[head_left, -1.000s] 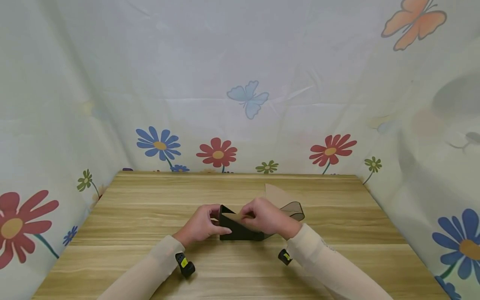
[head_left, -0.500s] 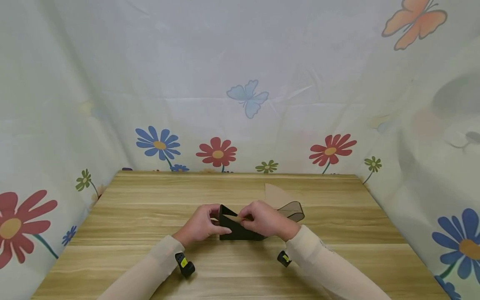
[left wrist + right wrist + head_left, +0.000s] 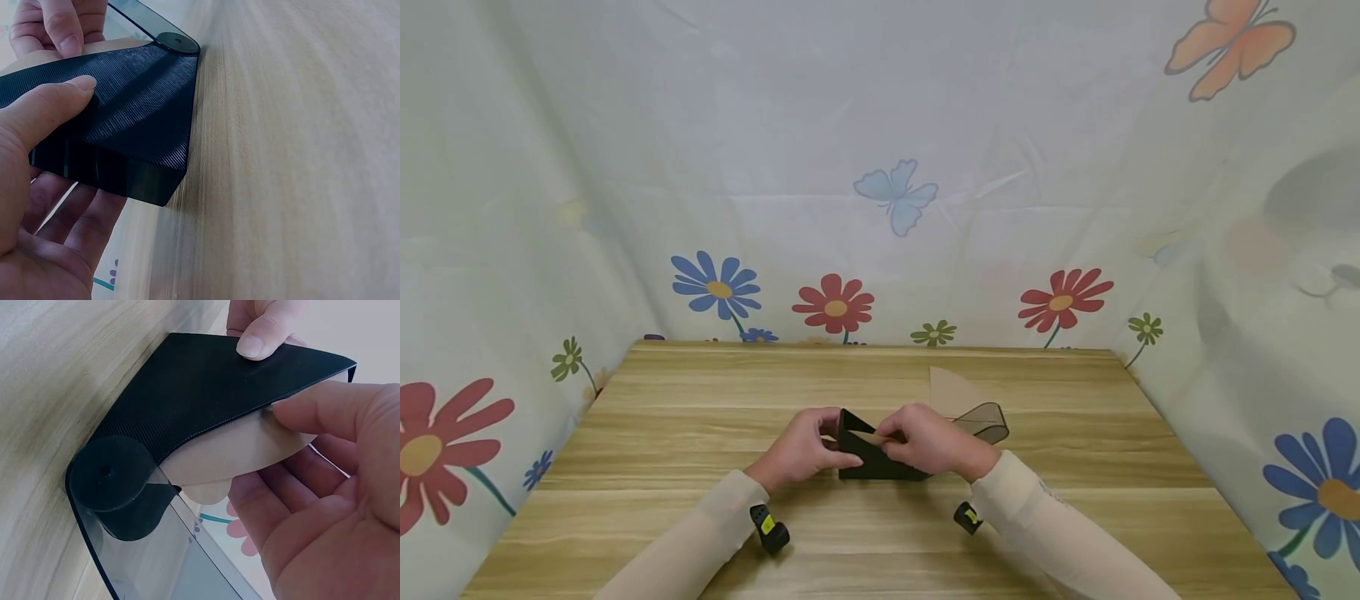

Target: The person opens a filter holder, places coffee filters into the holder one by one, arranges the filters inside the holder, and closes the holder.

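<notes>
A black fan-shaped coffee filter holder (image 3: 880,467) stands on the table in front of me, its clear dark-edged lid (image 3: 990,422) swung out to the right. My left hand (image 3: 805,446) grips the closed end of the holder, thumb on the near face and fingers on the far side. Tan paper, apparently coffee filters (image 3: 244,447), sits in the opening with its curved edge showing. My right hand (image 3: 928,439) pinches that edge between thumb and fingers. How deep the paper reaches inside is hidden.
Another tan fan-shaped paper (image 3: 951,390) lies flat on the wooden table (image 3: 737,375) behind my right hand. A curtain (image 3: 760,150) printed with flowers and butterflies hangs around the table's back and sides. Each wrist carries a small black camera.
My right hand has shifted slightly, and less of the tan paper shows above the holder's near edge. Over the last half second almost nothing moves. The left hand keeps its grip.
</notes>
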The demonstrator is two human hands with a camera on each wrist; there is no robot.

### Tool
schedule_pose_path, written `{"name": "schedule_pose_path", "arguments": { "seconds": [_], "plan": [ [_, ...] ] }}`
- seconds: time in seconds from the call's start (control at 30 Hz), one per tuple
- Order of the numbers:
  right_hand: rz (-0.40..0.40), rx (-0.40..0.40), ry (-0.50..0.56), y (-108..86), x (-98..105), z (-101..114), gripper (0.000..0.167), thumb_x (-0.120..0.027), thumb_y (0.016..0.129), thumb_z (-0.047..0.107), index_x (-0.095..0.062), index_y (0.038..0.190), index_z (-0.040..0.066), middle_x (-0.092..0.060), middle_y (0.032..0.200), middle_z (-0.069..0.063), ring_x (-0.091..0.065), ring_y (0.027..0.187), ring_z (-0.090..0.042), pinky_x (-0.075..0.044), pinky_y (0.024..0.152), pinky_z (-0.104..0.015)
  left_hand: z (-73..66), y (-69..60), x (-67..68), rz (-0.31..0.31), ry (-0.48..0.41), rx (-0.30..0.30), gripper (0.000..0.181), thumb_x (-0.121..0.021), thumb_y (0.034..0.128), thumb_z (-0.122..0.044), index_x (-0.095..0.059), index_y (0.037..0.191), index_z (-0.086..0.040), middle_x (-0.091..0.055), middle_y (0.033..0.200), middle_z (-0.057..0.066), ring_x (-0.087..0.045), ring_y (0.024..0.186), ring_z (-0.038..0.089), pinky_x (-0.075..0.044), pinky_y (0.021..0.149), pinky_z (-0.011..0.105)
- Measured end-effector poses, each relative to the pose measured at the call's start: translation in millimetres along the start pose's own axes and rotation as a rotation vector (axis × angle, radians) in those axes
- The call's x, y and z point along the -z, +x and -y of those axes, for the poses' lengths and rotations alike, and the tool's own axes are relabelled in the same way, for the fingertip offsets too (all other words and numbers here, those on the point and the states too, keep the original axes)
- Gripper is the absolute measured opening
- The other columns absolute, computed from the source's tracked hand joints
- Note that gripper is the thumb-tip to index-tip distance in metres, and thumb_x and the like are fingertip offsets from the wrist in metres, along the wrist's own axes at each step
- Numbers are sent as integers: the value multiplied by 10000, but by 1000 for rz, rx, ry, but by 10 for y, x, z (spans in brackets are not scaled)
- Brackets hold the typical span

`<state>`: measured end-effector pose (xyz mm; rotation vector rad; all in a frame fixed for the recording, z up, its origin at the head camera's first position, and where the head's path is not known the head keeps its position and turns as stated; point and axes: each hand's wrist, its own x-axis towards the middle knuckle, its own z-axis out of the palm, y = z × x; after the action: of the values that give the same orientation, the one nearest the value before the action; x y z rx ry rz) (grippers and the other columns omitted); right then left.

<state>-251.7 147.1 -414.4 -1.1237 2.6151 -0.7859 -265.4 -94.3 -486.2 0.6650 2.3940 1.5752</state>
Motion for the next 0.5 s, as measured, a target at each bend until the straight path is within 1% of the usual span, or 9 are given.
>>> {"name": "schedule_pose_path", "arguments": {
  "seconds": [0.17,0.33,0.4,0.5],
  "plan": [
    [18,-3,17,1,-3,-6,139,-619,920,7,-735,853,44,-520,697,106,-449,579,-8,-368,559,-183,2,3,-1,1,-1,-7,425,-906,785,-312,-719,1117,-125,-724,999,-3,-677,917,194,-541,756,327],
    [42,-36,32,2,-13,-13,91,-658,909,33,-746,898,53,-490,681,106,-427,585,-24,-343,560,-191,-11,2,-3,-1,-4,-5,403,-903,791,-290,-721,1113,-130,-721,996,-5,-678,920,190,-543,766,322],
    [51,-46,35,4,-13,-14,71,-683,898,44,-749,918,60,-478,683,102,-415,597,-34,-332,569,-198,-15,1,-2,-2,-4,-4,376,-903,792,-276,-722,1097,-151,-721,995,-2,-678,918,190,-542,764,320],
    [58,-52,42,3,-1,-6,82,-707,882,54,-758,940,82,-506,710,104,-417,612,-40,-336,583,-203,-17,-5,0,-2,-7,-3,347,-904,791,-281,-722,1074,-196,-722,995,-6,-675,914,191,-541,756,318]
  ]
}}
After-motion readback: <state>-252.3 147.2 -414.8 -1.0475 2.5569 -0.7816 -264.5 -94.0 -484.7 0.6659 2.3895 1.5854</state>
